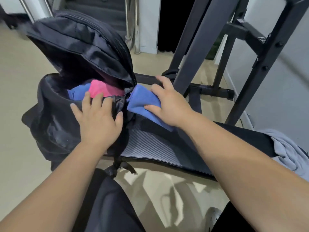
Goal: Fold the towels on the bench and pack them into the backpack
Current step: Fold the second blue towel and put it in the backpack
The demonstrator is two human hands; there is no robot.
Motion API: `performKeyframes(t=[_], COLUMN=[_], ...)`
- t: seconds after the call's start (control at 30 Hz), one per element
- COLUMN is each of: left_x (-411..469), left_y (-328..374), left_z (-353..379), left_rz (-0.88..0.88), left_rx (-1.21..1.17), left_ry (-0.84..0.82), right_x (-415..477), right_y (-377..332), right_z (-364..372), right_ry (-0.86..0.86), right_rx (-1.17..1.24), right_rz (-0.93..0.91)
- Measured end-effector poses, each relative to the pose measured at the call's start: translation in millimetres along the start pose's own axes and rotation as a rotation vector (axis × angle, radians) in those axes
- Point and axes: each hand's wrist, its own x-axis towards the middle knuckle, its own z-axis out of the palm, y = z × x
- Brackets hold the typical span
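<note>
Grips the near rim of the open black backpack (55, 124) with the left hand (98, 121). Holds a folded blue towel (142, 101) in the right hand (168, 104), just beside the opening's zip corner. Shows a pink towel (102, 89) and a second blue towel (78, 93) inside, and a grey towel (287, 151) crumpled on the bench (150, 148), far right.

Backpack (50, 114) mouth open below overhanging flap (80, 41) (pink towel (100, 89), blue towel (78, 93) fill bottom); zipper corner (128, 96) blocks folded towel (142, 104).

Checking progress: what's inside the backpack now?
In the open backpack, a pink towel and a blue towel show; anything beneath them is covered. Right hand holds a second blue towel outside.
</note>
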Motion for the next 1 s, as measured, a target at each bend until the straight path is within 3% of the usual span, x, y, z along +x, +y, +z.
performKeyframes(t=[0.13,0.33,0.53,0.77,1.0], left_x=[-1.7,-10.3,-9.3,-11.0,-29.1], left_y=[-9.0,-9.5,-9.5,19.2,98.4], left_z=[6.0,11.9,18.2,29.4,11.1], left_rz=[-0.043,-0.068,-0.056,0.129,0.313], left_rx=[0.002,0.0,0.056,0.088,0.04], left_ry=[-0.015,0.031,-0.005,0.044,-0.144], right_x=[53.5,101.9,131.5,127.4,88.0], right_y=[-45.4,-71.3,-72.2,-47.3,12.7], right_z=[-4.5,16.1,23.0,2.5,-42.2], right_ry=[-0.02,-0.045,0.066,0.19,0.262], right_rx=[-0.069,-0.134,-0.216,-0.248,-0.248], right_rz=[-0.054,0.006,-0.031,0.063,0.209])
